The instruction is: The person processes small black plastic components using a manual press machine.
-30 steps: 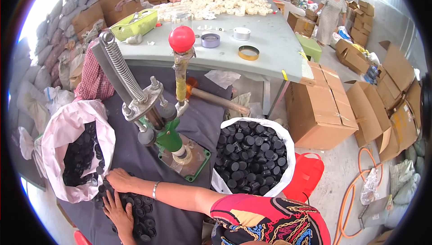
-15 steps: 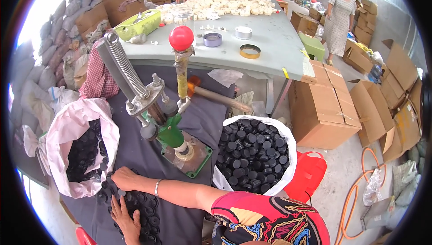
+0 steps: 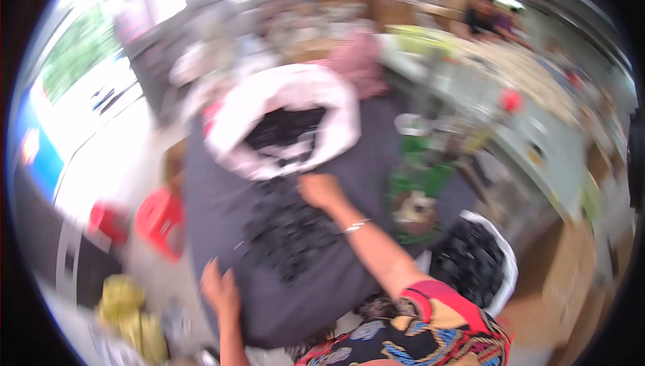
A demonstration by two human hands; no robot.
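Note:
Loose black round caps [image 3: 289,231] lie spread over the dark grey cloth [image 3: 228,198] of the worktable. My right hand [image 3: 319,190] is at the far edge of these caps, close to the mouth of a white sack [image 3: 339,110] with more black caps inside. Its fingers are smeared by motion, so their grip is hidden. Over the table's near left edge is my left hand [image 3: 220,289], apart from the caps, fingers stretched out and nothing seen in them.
A green hand press [image 3: 416,198], its red knob blurred, stands on the right of the cloth. Beyond it is a long pale table [image 3: 537,144] heaped with small whitish pieces. A second white sack [image 3: 507,252] of black caps sits lower right; a red stool [image 3: 161,221] stands at left.
The view has swung left, blurring everything. My left hand has left the caps for the table's left edge. My right hand remains near the sack mouth, and the caps lie more spread out.

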